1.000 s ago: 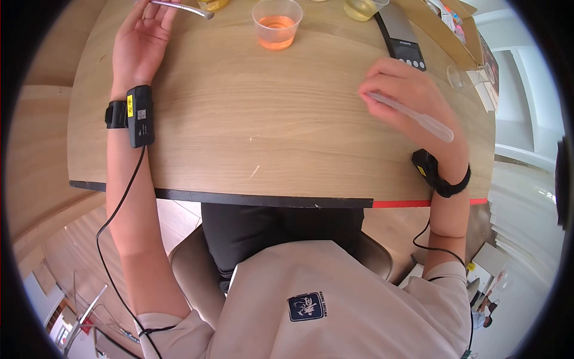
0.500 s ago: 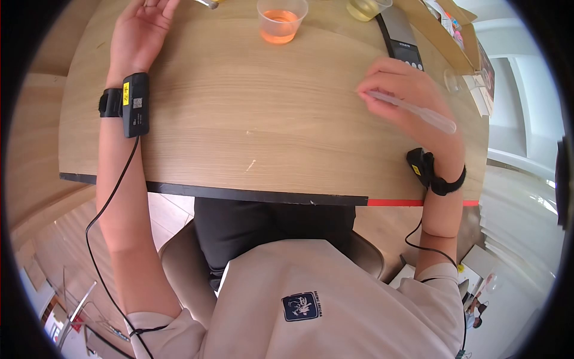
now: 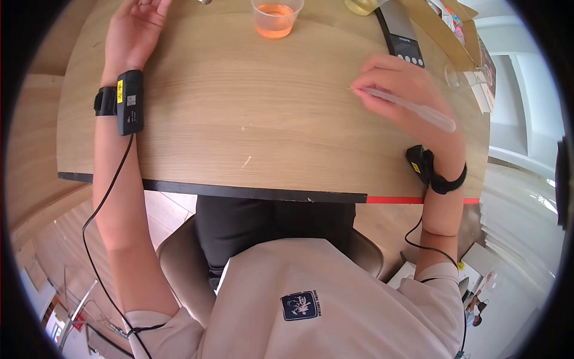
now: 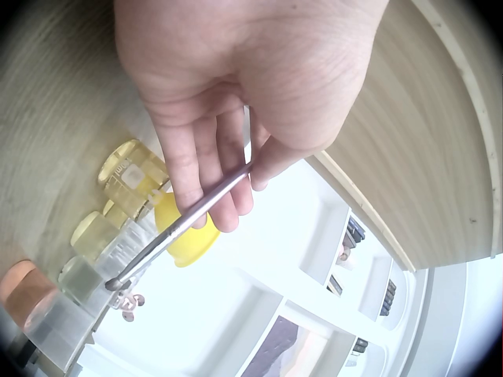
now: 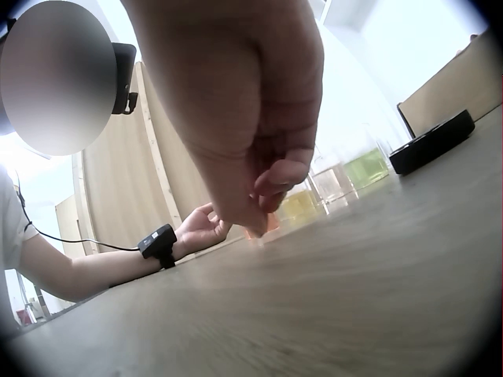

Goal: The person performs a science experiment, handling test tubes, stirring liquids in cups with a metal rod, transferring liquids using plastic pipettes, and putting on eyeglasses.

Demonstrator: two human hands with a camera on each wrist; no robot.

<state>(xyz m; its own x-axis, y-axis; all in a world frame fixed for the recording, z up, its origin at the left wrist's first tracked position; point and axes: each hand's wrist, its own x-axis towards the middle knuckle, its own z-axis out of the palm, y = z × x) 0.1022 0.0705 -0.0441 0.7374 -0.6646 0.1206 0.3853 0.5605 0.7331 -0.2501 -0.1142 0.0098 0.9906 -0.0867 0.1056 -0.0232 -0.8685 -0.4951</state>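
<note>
In the left wrist view, the left hand (image 4: 244, 86) pinches a slim silvery stick (image 4: 189, 217) with a dark rounded tip between thumb and fingers. The head view shows that left hand (image 3: 134, 36) palm up at the table's upper left. At the right, the right hand (image 3: 406, 96) holds a translucent plastic dropper (image 3: 427, 113), its bulb lying back over the wrist side. A clear cup of orange liquid (image 3: 274, 24) stands between the hands, farther back. In the right wrist view, the right hand's (image 5: 259, 102) fingers are curled close above the tabletop; the dropper cannot be made out there.
A black scale (image 3: 402, 36) lies beyond the right hand, beside a cup of yellowish liquid (image 3: 360, 6). An open cardboard box (image 3: 460, 51) and a small clear cup (image 3: 452, 76) are at the right. A beaker of yellow liquid (image 4: 130, 177) and other cups stand beyond the left hand.
In the head view, the left hand and its stick have shifted up and left, the stick now mostly out of frame. The right hand, still holding the dropper, has moved slightly left and up.
</note>
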